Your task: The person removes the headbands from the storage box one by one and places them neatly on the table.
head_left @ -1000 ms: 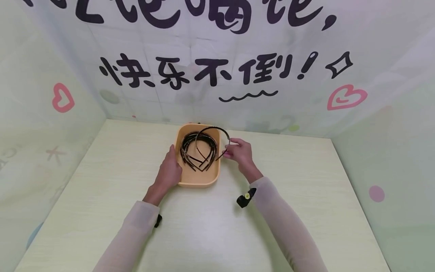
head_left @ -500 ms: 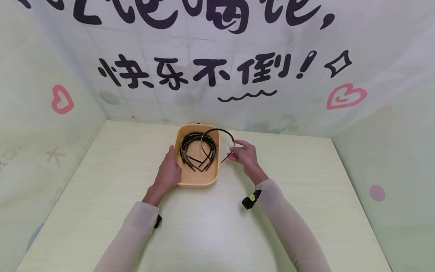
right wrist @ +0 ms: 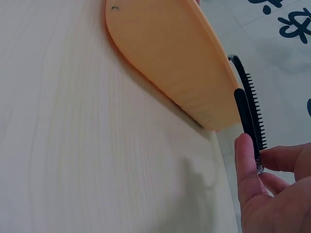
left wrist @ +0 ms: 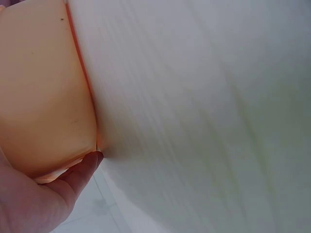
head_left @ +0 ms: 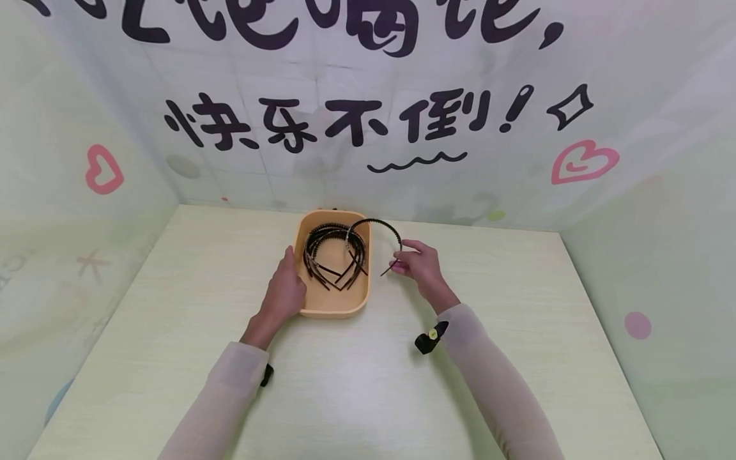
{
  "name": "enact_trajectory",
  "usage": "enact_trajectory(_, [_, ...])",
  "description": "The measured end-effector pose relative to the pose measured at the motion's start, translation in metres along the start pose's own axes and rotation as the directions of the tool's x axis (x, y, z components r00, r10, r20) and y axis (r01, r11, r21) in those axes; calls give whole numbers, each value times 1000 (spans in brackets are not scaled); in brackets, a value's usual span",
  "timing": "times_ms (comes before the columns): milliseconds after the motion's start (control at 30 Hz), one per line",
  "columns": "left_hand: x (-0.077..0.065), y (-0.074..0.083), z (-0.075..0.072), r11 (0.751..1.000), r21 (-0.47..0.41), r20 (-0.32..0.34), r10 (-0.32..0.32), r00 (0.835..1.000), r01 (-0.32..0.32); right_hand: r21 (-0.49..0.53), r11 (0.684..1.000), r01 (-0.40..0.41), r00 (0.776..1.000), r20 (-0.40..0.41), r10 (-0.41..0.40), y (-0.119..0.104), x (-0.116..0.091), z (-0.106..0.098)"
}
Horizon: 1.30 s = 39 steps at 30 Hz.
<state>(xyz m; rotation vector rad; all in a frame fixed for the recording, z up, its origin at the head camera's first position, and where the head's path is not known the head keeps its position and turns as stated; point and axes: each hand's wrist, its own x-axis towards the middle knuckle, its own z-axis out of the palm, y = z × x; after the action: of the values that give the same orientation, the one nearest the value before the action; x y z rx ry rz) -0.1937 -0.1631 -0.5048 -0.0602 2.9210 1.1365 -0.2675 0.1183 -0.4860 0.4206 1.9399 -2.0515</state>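
Observation:
An orange plastic bin stands against the back wall with several dark headbands heaped inside. My left hand holds the bin by its left side, thumb towards the near corner; in the left wrist view the hand lies along the bin's edge. Between thumb and fingers, my right hand pinches one black toothed headband by its right arm. That headband arches over the bin's right rim, its left end overlapping the others. Its teeth and a speckled patch show beside the fingers in the right wrist view.
The pale wood-grain table spreads in front of and on both sides of the bin. A printed cloth wall rises right behind it, and side walls stand left and right. A black wrist camera hangs at the right cuff.
My right hand has moved to the right and slightly towards me, drawing the pinched headband partly out past the bin's right rim. The left hand and the bin have stayed in place.

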Motion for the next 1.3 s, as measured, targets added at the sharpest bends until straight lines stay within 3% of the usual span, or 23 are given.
enact_trajectory(1300, [0,2,-2,1000,-3,10,-16,1000,16,70,997,-31,999,-38,33,6,4,-21])
